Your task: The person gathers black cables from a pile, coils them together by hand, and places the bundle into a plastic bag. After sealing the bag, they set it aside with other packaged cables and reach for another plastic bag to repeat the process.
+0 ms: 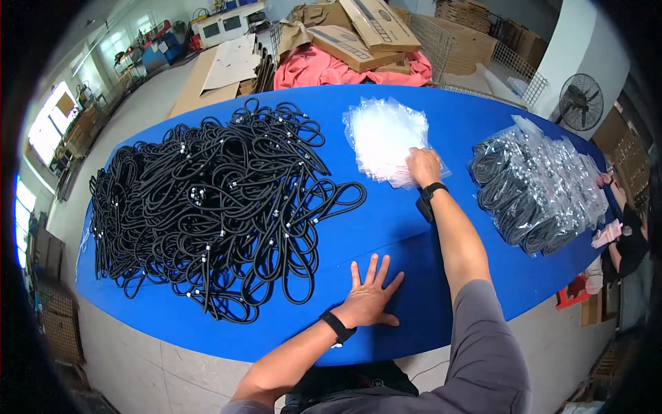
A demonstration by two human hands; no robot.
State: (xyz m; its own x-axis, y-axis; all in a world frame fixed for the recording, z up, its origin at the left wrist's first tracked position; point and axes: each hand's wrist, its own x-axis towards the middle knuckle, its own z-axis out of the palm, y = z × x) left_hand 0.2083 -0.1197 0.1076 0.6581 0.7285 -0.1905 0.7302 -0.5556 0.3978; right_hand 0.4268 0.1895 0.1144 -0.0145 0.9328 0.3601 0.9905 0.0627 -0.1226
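My left hand (372,301) lies flat on the blue table near its front edge, fingers spread, holding nothing. My right hand (423,168) reaches to a pile of clear plastic bags (387,131) at the far middle, its fingers bent and closed at the pile's near right edge. The fingertips are partly hidden, so how many bags they grip does not show. To the left spreads a large tangled heap of black elastic cord loops (214,200) with small metal clips. On the right are several rows of clear bags packed with black cords (534,190).
Beyond the blue tabletop (372,238) stand cardboard boxes (345,48) over pink cloth (314,67), beside wire mesh cages (514,72). A black fan (580,102) stands by a white pillar at the far right. At the right edge another person (627,234) is partly visible.
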